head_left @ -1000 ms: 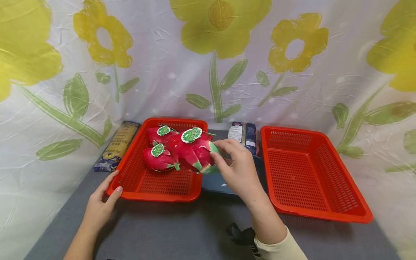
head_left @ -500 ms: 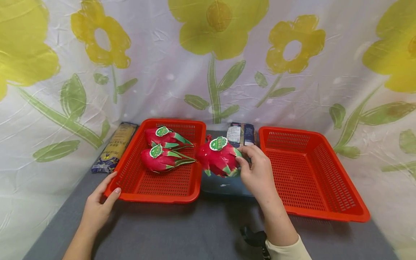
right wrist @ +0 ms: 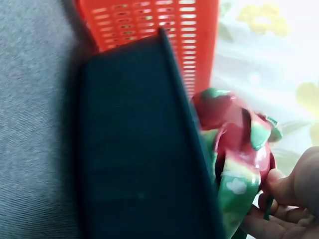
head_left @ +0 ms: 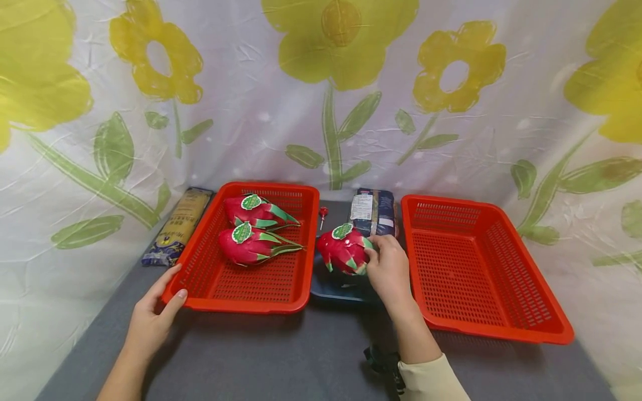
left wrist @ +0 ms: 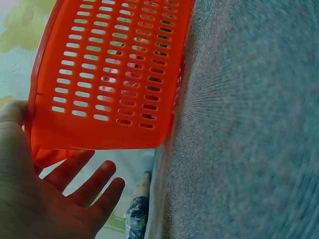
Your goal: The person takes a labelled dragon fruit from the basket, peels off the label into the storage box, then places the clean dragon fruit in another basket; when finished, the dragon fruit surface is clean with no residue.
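While the near left corner of the left basket is touched by the left hand, with fingers spread and thumb laid at the near rim, a dragon fruit is pinched at its leafy end by the thumb and fingers of the right hand. It is held at the dark tray, between the baskets; whether the tray's floor is touched cannot be told. Inside the left basket, a front fruit and a back fruit are laid side by side, leaves pointing right. Behind the tray, a red-topped stick and a navy packet are seen. Left of the left basket, a yellow bag is laid; right of the tray, the right basket is placed. Everything is backed by a flowered curtain.
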`<state>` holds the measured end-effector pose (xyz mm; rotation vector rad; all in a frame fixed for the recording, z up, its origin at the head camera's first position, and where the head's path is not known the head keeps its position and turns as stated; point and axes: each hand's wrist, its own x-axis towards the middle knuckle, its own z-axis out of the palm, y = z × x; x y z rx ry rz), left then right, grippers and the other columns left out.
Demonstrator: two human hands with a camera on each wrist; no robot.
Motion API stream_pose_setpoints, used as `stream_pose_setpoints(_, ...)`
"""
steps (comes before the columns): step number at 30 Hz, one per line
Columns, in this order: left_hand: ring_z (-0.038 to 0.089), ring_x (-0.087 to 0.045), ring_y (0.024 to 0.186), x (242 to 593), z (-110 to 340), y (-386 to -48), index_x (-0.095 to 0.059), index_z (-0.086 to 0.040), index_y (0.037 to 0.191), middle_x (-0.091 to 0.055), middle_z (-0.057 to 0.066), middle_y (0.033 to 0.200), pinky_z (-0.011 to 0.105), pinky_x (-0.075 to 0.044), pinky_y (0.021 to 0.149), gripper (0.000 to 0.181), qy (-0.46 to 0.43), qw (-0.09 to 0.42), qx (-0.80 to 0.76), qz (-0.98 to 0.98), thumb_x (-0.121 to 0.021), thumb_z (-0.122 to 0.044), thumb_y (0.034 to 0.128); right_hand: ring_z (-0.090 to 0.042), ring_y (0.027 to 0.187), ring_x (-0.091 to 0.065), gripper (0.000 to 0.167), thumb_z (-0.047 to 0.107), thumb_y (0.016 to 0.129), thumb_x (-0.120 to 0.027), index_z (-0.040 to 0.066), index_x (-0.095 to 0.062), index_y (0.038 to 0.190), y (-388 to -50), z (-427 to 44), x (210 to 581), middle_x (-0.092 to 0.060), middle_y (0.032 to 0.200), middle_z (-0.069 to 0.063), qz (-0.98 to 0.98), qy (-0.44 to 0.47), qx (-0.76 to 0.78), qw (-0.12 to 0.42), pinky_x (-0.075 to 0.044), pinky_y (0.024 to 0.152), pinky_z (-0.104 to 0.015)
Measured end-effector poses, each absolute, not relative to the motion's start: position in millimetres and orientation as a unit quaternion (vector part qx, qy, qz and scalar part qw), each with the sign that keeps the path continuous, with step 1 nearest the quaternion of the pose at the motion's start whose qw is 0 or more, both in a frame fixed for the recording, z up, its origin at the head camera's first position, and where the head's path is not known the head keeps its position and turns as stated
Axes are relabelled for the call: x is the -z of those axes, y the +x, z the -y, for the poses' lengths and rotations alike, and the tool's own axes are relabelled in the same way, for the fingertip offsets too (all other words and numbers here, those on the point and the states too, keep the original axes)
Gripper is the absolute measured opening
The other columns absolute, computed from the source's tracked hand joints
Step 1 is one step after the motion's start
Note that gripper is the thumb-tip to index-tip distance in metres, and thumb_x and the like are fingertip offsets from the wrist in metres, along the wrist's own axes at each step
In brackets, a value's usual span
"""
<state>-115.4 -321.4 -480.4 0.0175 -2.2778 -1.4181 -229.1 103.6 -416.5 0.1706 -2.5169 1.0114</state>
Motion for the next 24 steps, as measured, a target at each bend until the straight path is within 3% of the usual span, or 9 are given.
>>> stream_pose_setpoints(7,-0.008,-0.06,0.106,480,322,-115,-0.05,-0.009,0.152,-0.054,-0.002,0.145,0.009,-0.048,0.084,0.056,0.01,0.226,0.514,0.828,-0.065,-0.003,0.0988,-0.036,0.094,-0.064,0.018,0.002,0.089,-0.075,-0.004,-0.074,0.106,-235,-101,429,-0.068,0.1,-0.016,0.908,0.07,-0.353,0.215,-0.052,0.088,-0.05)
stream_pose_setpoints(13,-0.006,-0.061,0.107,480,321,-116,-0.05,-0.008,0.152,-0.054,-0.014,0.141,0.01,-0.048,0.085,0.056,0.006,0.228,0.521,0.822,-0.065,-0.001,0.0986,-0.035,0.093,-0.064,0.019,0.004,0.089,-0.075,-0.002,-0.074,0.107,-230,-102,422,-0.067,0.101,-0.015,0.905,0.074,-0.351,0.228,-0.053,0.087,-0.048)
stream_pose_setpoints(19,-0.006,-0.061,0.107,482,321,-117,-0.049,-0.008,0.152,-0.054,-0.018,0.137,0.01,-0.049,0.085,0.056,0.004,0.22,0.529,0.82,-0.064,0.0,0.0989,-0.032,0.095,-0.061,0.026,0.008,0.089,-0.078,-0.001,-0.073,0.113,-207,-111,394,-0.066,0.108,-0.015,0.903,0.057,-0.358,0.231,-0.054,0.086,-0.047)
stream_pose_setpoints(24,-0.007,-0.062,0.103,481,322,-116,-0.049,-0.008,0.152,-0.056,-0.021,0.133,0.01,-0.05,0.082,0.056,0.015,0.217,0.531,0.819,-0.064,-0.001,0.0991,-0.023,0.09,-0.059,0.024,0.007,0.088,-0.08,0.003,-0.073,0.111,-172,-120,372,-0.067,0.107,-0.007,0.9,0.074,-0.366,0.225,-0.057,0.074,-0.039)
